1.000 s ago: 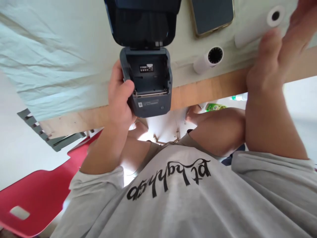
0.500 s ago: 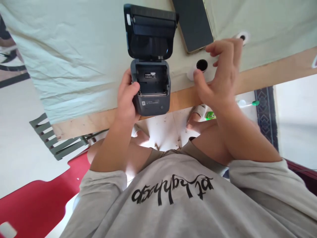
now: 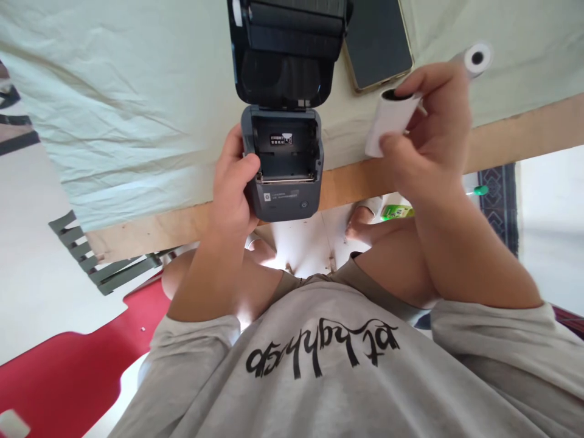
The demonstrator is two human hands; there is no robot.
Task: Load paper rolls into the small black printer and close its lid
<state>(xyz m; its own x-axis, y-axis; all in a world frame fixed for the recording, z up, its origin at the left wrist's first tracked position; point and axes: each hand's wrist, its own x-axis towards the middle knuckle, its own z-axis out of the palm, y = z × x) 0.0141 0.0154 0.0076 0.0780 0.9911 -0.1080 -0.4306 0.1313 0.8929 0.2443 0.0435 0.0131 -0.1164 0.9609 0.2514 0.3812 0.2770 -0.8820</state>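
My left hand is closed on the side of a dark grey label printer, thumb over its rim. The printer's lid is swung up, and its roll bay holds no roll, only a small printed sticker on the wall. To the right, my right hand grips a white label roll between thumb and fingers, with the dark core facing up. A second white roll lies on the table just beyond my right fingers.
A dark phone lies on the pale green cloth behind the roll. The wooden table edge runs below. A red chair and a green slatted piece stand at the left.
My right hand has closed around the label roll, which is now tilted in its grip. The printer and left hand appear slightly lower and closer, lid still up.
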